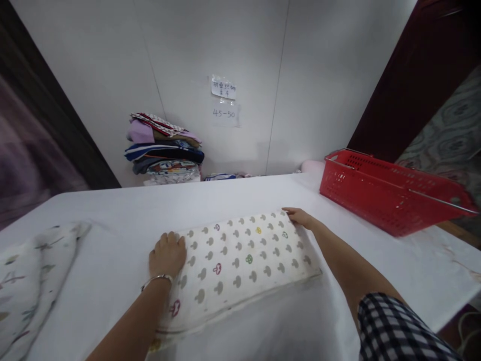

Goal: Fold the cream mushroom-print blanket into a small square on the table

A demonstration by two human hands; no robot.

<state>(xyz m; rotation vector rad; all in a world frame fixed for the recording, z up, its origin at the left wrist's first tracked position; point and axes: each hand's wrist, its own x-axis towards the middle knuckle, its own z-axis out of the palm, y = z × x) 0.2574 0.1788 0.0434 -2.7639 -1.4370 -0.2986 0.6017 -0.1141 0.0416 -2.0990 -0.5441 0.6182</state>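
You seem to be straightening the mushroom-print cloth (242,258) on the worktop (116,220), left hand (168,254) and right hand (299,217) touching opposite ends, pinched or merely resting I cannot tell; the next move calls for even edges.

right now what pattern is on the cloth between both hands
White cloth with grey mushroom print, a few coloured; head view.

a pale wall (323,75) with thin upright seams (278,85) rises behind the far edge of the white-covered worktop (108,215). two paper notes (226,115) are taped there, the lower reading "45-50". dark panels (409,90) flank it; soft light brightens its upper right.
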